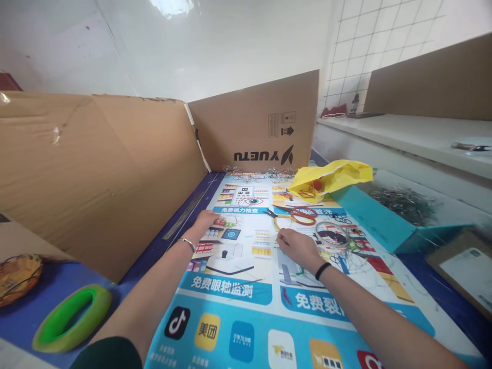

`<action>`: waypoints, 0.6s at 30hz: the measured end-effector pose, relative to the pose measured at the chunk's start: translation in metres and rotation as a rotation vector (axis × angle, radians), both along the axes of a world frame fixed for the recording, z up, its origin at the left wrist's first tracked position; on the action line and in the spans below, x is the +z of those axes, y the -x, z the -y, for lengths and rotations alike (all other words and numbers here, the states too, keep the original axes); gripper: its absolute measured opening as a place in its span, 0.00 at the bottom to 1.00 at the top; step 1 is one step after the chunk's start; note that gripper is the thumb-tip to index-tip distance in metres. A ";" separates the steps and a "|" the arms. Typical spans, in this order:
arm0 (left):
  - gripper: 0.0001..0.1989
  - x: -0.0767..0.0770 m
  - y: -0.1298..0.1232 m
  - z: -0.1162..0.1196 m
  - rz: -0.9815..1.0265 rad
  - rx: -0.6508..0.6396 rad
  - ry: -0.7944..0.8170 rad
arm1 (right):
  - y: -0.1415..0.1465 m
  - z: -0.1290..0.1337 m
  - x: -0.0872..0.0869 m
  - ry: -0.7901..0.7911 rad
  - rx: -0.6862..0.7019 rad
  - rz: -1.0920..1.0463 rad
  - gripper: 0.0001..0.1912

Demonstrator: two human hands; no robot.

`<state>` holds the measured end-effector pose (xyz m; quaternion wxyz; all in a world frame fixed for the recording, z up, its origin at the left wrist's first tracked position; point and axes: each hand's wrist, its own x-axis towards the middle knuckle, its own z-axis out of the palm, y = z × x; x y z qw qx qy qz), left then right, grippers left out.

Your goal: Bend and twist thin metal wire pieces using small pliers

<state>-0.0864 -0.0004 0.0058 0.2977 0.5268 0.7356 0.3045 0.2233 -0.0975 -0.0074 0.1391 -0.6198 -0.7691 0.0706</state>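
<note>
Nearest the camera, a dark sleeve (109, 353) covered part of the left arm, beside a green tape roll (73, 319) on the blue desk (132, 279). Across the desk ran a poster (246, 264) lettered 免费视力检查, 免费眼轴监测 and, partly hidden by the right arm, 免费裂; its lower row of icons included 美团. Upside down on the rear cardboard (253, 128) stood the brand YUETU, with a leaf-like logo.

Pliers (280, 220) with yellow handles and dark jaws lay on the poster just beyond the right hand (300, 247), next to red-handled scissors (303, 215). Farther right were a wire coil (332, 236), a yellow bag (330, 177) and a blue box (384, 223) holding a dark tangle.

The left hand (205, 221) was near the poster's left edge, fingers almost together by thin strands (229, 222); the right fingers were curled inward. Whether either gripped anything could not be told. Printed poster separated the hands, while tall cardboard (126, 164) bounded the left side.
</note>
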 end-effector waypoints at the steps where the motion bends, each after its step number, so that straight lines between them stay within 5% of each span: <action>1: 0.11 0.000 0.006 -0.005 -0.005 0.013 0.014 | 0.000 0.000 0.000 -0.001 -0.001 0.003 0.10; 10: 0.17 0.000 0.023 -0.059 -0.012 0.094 -0.026 | -0.001 -0.004 -0.005 0.018 -0.028 -0.022 0.10; 18: 0.17 0.008 0.026 -0.107 -0.067 0.029 -0.004 | 0.000 -0.006 -0.003 0.057 -0.043 -0.059 0.11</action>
